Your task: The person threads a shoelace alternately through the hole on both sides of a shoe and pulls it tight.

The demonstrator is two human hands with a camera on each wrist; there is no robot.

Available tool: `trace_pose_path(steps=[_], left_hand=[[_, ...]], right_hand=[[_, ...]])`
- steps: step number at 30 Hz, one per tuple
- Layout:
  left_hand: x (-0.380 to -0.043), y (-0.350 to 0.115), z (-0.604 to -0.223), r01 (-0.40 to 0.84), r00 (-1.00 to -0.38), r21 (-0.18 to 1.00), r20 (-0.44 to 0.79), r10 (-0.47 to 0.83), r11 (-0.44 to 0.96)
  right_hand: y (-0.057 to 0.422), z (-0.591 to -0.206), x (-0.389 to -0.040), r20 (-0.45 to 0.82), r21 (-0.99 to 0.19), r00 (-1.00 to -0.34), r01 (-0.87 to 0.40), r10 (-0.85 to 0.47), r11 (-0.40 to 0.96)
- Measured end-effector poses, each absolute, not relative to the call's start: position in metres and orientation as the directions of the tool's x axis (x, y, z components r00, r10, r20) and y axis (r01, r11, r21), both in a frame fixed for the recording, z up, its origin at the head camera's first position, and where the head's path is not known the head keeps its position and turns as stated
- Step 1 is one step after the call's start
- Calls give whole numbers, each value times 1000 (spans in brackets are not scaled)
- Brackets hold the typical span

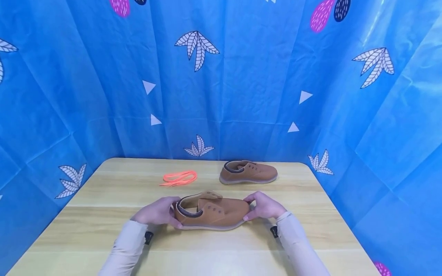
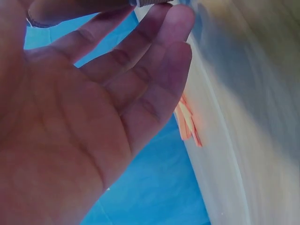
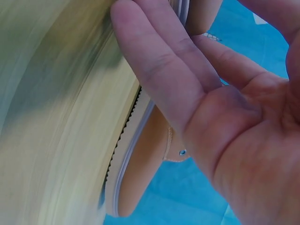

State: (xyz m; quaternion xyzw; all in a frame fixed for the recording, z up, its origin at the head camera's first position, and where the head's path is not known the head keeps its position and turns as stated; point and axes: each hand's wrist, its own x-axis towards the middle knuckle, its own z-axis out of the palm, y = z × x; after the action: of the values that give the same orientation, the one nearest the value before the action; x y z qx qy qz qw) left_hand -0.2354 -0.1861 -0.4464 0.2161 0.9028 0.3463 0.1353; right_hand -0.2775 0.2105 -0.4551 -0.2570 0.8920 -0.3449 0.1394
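The head view shows the whole near shoe (image 1: 229, 214), brown, side-on above the front half of the table (image 1: 207, 257), its heel to the left and its toe to the right. A person's left hand (image 1: 159, 211) grasps it round the heel; the right hand (image 1: 265, 206) grips the toe between thumb and fingers. The left wrist view catches only a strip of that shoe at its top edge, but shows the open palm side and the fingers reaching up to it. The right wrist view shows what the head view cannot: the underside of the right fingers against the toe, and the ridged sole edge of the far shoe (image 1: 257, 173) standing on the table. Whether the near shoe touches the wood cannot be told.

The far shoe, also brown, sits upright near the back edge, toe to the right. An orange shoelace (image 1: 179, 178) lies looped to its left, well apart from it, behind the held heel. In the left wrist view the fingers partly cover the lace; in the right, they cross in front of the far shoe.

The tabletop is pale, streaked wood with rounded back corners. Blue curtains (image 1: 255, 76) with leaves and triangles surround it on three sides.
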Motion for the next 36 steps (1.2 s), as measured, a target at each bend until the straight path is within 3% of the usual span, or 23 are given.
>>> trace_pose_path(steps=[8, 14, 17, 21, 25, 29, 36], left_hand=[[-238, -192, -442, 299, -841, 703, -126, 527, 645], [-246, -215, -431, 226, -833, 732, -196, 517, 643], [-259, -230, -431, 223, -871, 723, -154, 467, 654], [-280, -243, -438, 257, -943, 664, 12, 333, 702], [-301, -243, -449, 230, -973, 620, 119, 200, 750], [-313, -238, -459, 178, -984, 587, 116, 136, 790], [-318, -222, -462, 64, -995, 516, -28, 91, 854]], right_hand=[[207, -453, -277, -82, -684, -821, -366, -564, 632], [207, -456, -281, -99, -696, -821, -346, -562, 628], [207, -456, -280, -117, -698, -830, -322, -546, 639], [208, -456, -278, -131, -700, -838, -300, -530, 648], [209, -457, -278, -133, -701, -838, -298, -529, 648], [209, -458, -280, -120, -693, -826, -327, -551, 642], [209, -458, -281, -110, -687, -820, -345, -562, 639]])
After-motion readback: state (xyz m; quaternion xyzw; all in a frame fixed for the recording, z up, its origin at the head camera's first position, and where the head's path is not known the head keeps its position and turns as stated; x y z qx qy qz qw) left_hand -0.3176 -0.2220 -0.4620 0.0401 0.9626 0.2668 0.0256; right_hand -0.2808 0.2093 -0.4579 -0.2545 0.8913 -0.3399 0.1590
